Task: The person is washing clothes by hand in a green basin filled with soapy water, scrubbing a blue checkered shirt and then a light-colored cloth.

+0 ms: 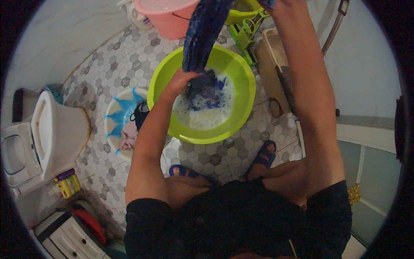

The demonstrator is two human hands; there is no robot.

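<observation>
A wet dark blue garment (207,35) stretches upward from a lime-green basin (244,111) and leaves the view at the top. My left hand (184,79) is closed around its lower part, just above the suds. Raised at the top edge, my right hand (280,3) is largely cut off by the frame; a bit of blue cloth shows at its fingers, and the raised cloth runs up towards that height. Foamy water (207,119) fills the bottom of the basin, with more dark cloth (210,94) partly sunk in it.
A white-and-blue basin (111,129) with clothes stands left of the green one. Beyond are a pink bucket (171,24) and a green plastic rack (242,42). A toilet (59,129) is at left, a beige tub (270,64) at right. Sandalled feet flank the near floor.
</observation>
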